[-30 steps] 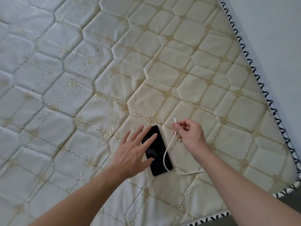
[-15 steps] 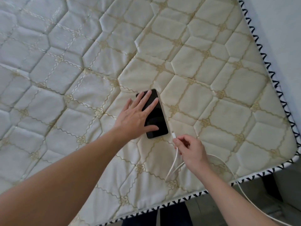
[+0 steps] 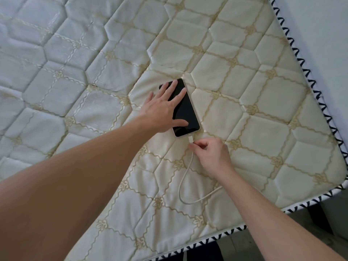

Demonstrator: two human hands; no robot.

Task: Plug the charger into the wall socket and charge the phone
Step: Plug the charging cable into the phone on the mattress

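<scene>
A bare quilted mattress (image 3: 75, 72) fills the view, cream with a gold stitched pattern and a black-and-white zigzag trim along its right and near edges. From the near left a bare forearm reaches across it to the left hand (image 3: 162, 108), which lies flat and open, fingers spread, pressing on the left half of the phone (image 3: 185, 113). The fingertips rest on the dark screen near its far end and the thumb lies across its near part. The phone lies face up on the mattress, about in the middle of the view, its screen black and its pale frame showing at the near end. Just near of that end, the white connector (image 3: 190, 138) of the charging cable (image 3: 183, 185) touches the phone's near edge; whether it is fully seated cannot be told. The right hand (image 3: 211, 155) pinches the cable right behind the connector between thumb and forefinger, the other fingers curled. The cable loops near and then right, passing under the right forearm. A pale wall (image 3: 320, 25) stands at the far right.
</scene>
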